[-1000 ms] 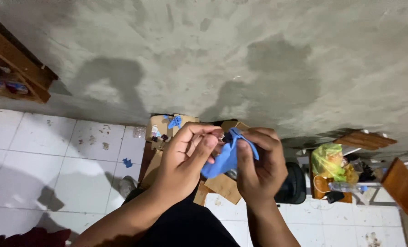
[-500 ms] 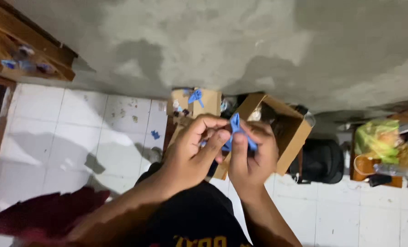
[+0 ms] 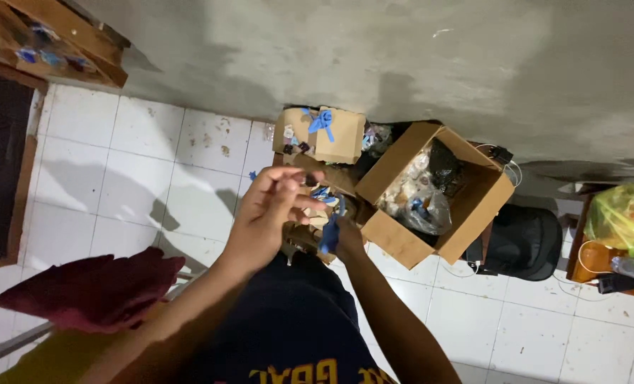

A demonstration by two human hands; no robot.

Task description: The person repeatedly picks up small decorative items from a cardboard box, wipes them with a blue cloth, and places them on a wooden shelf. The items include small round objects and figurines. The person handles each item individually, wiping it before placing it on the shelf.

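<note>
My left hand (image 3: 271, 206) is raised with fingers loosely curled together, pinching nothing I can make out. My right hand (image 3: 345, 238), mostly hidden behind it, grips a small blue piece (image 3: 329, 231) that hangs down just below my left fingers. Beyond them on the white tiled floor (image 3: 153, 171) sits an open cardboard box (image 3: 438, 192), against the grey wall (image 3: 374, 64).

Left hand (image 3: 271, 213) raised, fingers (image 3: 299, 186) loosely curled, right hand (image 3: 347, 238) lower, closed, forearms converging
</note>
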